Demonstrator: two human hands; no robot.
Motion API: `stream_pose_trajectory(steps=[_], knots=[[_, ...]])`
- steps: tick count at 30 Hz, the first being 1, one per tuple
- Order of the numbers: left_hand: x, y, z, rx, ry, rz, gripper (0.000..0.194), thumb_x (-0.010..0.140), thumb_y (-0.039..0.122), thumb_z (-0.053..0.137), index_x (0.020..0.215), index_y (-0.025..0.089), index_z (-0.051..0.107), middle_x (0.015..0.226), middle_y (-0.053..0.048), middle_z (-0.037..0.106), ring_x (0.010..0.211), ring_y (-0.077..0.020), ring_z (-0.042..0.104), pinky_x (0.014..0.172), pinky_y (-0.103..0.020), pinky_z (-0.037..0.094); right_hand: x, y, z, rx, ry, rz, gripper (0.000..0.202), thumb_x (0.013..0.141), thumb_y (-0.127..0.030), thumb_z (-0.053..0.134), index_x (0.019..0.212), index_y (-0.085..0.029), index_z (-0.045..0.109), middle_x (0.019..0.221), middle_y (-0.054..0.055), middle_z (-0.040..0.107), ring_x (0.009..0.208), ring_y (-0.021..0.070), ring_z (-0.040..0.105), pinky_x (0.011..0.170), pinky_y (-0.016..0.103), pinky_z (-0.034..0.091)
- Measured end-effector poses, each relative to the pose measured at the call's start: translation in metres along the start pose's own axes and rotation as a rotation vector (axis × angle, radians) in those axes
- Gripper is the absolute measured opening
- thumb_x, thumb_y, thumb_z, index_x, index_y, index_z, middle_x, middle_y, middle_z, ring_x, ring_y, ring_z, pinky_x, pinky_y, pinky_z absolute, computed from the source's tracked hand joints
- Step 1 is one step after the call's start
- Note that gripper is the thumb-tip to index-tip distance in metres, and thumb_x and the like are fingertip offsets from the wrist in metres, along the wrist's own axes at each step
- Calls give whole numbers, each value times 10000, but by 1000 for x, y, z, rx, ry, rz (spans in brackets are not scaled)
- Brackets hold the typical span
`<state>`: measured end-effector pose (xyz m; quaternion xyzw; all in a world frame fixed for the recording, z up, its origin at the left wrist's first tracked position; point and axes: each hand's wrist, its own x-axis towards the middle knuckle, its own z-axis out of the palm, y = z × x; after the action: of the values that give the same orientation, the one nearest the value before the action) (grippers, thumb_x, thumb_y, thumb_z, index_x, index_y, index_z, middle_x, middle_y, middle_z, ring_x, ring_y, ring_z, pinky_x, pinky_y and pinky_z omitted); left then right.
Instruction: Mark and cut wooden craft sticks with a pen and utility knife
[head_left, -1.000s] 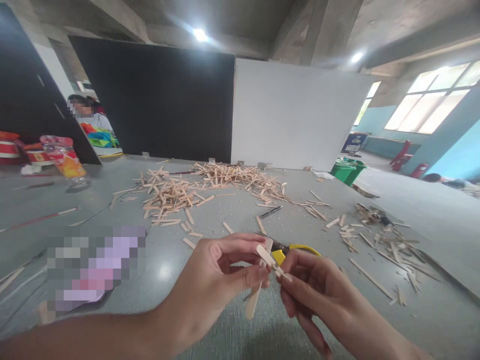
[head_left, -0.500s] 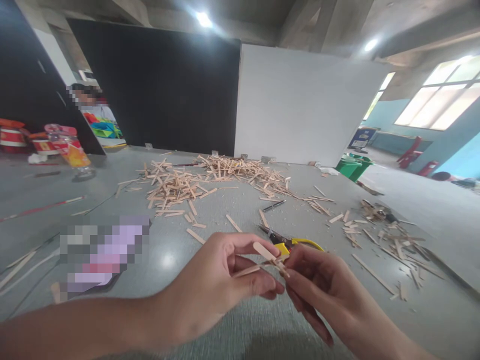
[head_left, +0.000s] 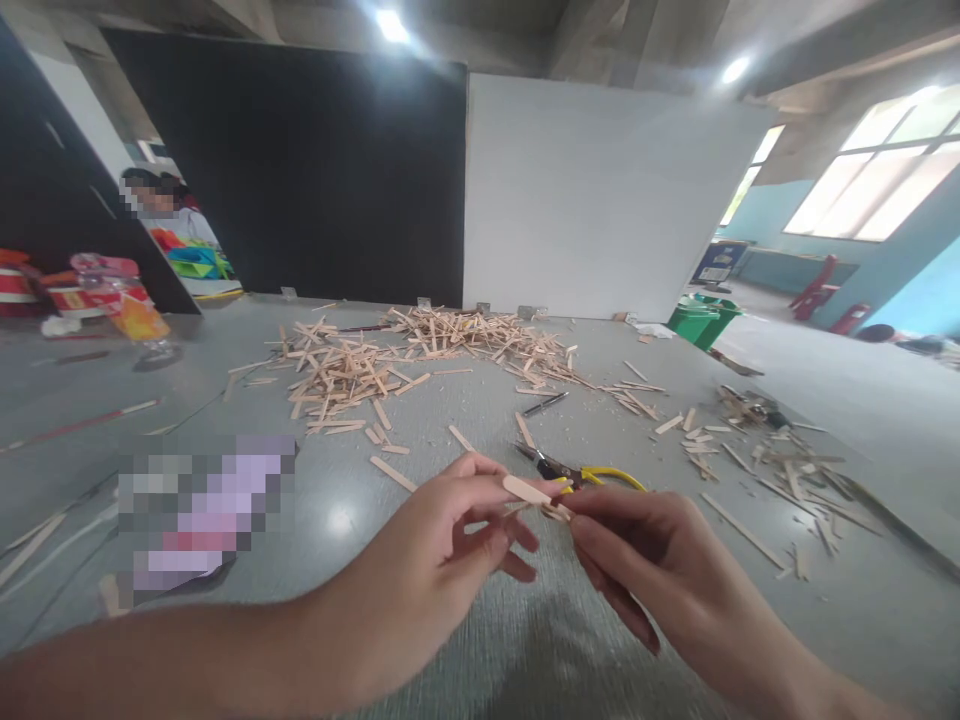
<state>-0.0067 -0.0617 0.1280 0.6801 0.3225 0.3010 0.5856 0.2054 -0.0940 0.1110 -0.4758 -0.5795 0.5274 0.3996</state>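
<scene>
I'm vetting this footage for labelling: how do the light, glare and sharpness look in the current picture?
Head view: the ceiling lights flare and the large window is washed out; head view: glare marks the table left of the left hand, and a soft shadow shows below the wooden piece at the right hand; head view: that piece looks slightly blurred, and the purple item is pixelated.

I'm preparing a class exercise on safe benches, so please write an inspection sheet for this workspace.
Surface: grey tabletop, littered with loose sticks.
Job's things: small wooden piece; stick heap; yellow-handled cutters just beyond the grips.
Clutter: pen, bottle, blurred purple item.
Grips: right grip pinches the piece; left grip beside it, contact unclear.
Cables: nothing seen.
Surroundings: black panel, white panel, green bin, person beyond.
</scene>
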Motion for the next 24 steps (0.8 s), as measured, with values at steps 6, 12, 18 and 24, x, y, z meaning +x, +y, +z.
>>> stream_pose_trajectory(steps=[6, 12, 18, 24], knots=[[2, -2, -5, -62, -41, -172, 417, 1054, 363, 579, 1458, 262, 572, 928, -14, 685, 754, -162, 730, 739, -313, 615, 2, 0, -2, 7, 16, 3, 491, 967, -601, 667, 1047, -129, 778, 577, -58, 452, 419, 55, 362, 384, 194, 304], [8, 5, -2, -230, -151, -171, 295, 999, 383, 686, 1217, 184, 688, 1014, -70, 728, 858, -193, 740, 616, -238, 609, 2, 3, -4, -1, -6, 31, 482, 973, -608, 652, 1021, -140, 759, 612, -48, 503, 403, 47, 393, 374, 178, 321], [6, 0, 5, -309, -107, -128, 276, 964, 378, 740, 1097, 151, 659, 1018, -95, 723, 862, -206, 735, 664, -278, 629, 0, 6, -3, -24, -43, 51, 488, 1006, -612, 595, 1016, -148, 745, 585, -60, 470, 407, 48, 340, 375, 179, 296], [6, -4, 9, -297, -66, -130, 307, 940, 396, 761, 1081, 164, 618, 967, -65, 693, 813, -195, 724, 658, -295, 630, 2, 2, -3, -109, -36, 64, 509, 995, -629, 593, 883, -151, 727, 588, -39, 465, 433, 55, 305, 387, 196, 271]])
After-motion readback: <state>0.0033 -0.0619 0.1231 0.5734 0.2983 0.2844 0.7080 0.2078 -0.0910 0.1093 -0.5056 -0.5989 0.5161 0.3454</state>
